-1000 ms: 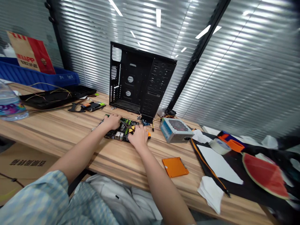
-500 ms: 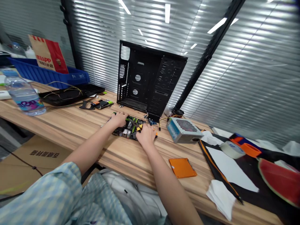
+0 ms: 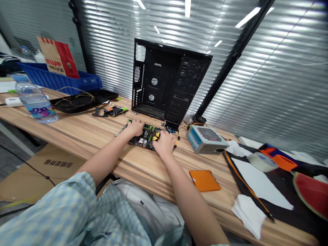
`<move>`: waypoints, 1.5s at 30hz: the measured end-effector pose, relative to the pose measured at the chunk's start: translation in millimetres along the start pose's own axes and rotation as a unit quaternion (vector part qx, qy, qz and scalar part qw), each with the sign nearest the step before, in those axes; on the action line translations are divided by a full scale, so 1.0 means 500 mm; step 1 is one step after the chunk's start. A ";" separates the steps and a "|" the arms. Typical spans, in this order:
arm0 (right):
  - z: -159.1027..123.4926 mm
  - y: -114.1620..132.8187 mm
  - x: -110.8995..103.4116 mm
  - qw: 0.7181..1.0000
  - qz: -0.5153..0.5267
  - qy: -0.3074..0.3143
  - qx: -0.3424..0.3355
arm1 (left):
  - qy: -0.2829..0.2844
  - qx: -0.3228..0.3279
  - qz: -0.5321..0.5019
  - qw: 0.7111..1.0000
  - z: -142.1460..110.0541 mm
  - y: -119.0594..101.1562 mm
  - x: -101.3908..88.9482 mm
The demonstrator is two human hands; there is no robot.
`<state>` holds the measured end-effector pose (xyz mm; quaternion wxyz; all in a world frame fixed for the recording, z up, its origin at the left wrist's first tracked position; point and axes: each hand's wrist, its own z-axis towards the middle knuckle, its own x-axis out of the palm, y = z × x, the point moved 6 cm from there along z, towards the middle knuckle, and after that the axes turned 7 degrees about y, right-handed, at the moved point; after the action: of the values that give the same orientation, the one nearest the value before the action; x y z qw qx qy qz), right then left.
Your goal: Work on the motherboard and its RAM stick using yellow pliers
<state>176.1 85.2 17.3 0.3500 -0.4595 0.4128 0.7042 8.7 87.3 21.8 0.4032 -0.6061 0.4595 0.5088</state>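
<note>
A dark motherboard point(image 3: 146, 140) with bright green slots lies flat on the wooden table. On its left part rests my left hand point(image 3: 135, 127), fingers curled down over the board and steadying it; the fingertips are partly hidden. My right hand point(image 3: 164, 142) is closed around pliers point(image 3: 156, 136) with yellow and orange handle parts, above the board's right side. Their dark jaws point left across the board towards my left hand. What the jaw tips touch is too small to tell.
Behind the board stands an open black computer case point(image 3: 164, 82). To the right are a power supply point(image 3: 206, 139), an orange drive point(image 3: 205, 180), white tissue point(image 3: 248, 213) and a tape roll point(image 3: 262, 161). A water bottle point(image 3: 36, 99) and blue bin point(image 3: 87, 82) stand left.
The whole view has shifted, so things appear slightly further right. Both hands keep their places at the motherboard, and the pliers stay in my right hand.
</note>
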 end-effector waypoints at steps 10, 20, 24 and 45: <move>-0.011 0.009 -0.008 1.000 0.013 -0.010 -0.025 | 0.001 0.012 -0.011 1.000 -0.003 -0.009 0.000; -0.009 0.010 -0.008 1.000 0.010 -0.011 -0.027 | 0.002 0.005 -0.008 1.000 -0.006 -0.011 -0.003; -0.006 0.011 -0.002 0.999 0.011 -0.003 -0.030 | 0.002 0.005 -0.003 1.000 -0.004 -0.011 -0.003; -0.010 0.016 0.000 0.996 0.026 -0.054 -0.071 | 0.021 0.004 -0.022 1.000 0.010 -0.006 0.019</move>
<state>170.9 77.5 17.9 0.3199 -0.4338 0.3539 0.7644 10.7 91.5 11.8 0.4069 -0.6250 0.4560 0.4856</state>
